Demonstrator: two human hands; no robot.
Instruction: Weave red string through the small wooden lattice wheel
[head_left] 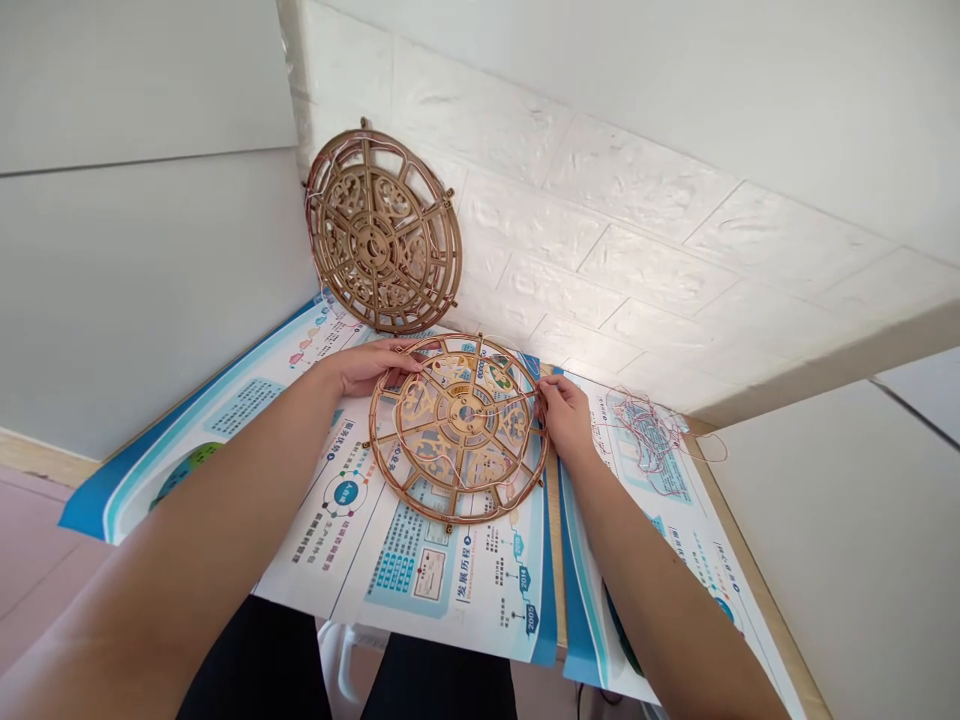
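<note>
A round bronze openwork frame (454, 478) with spokes and thin wires lies over printed sheets in the middle of the table. Its upper left rim is gripped by my left hand (375, 368), the thumb on top and the other fingers partly hidden behind it. At the right rim, the fingers of my right hand (559, 405) are pinched together; what they hold there is too small to make out, perhaps wire or the rim itself. A pale wire crosses the frame from near its hub toward the right hand.
Similar bronze frames (375, 250), seemingly stacked, lean against the white brick-pattern wall (525, 215). Tangled thin wires (649, 430) lie on the right sheet. Grey panels (142, 290) border the table on both sides.
</note>
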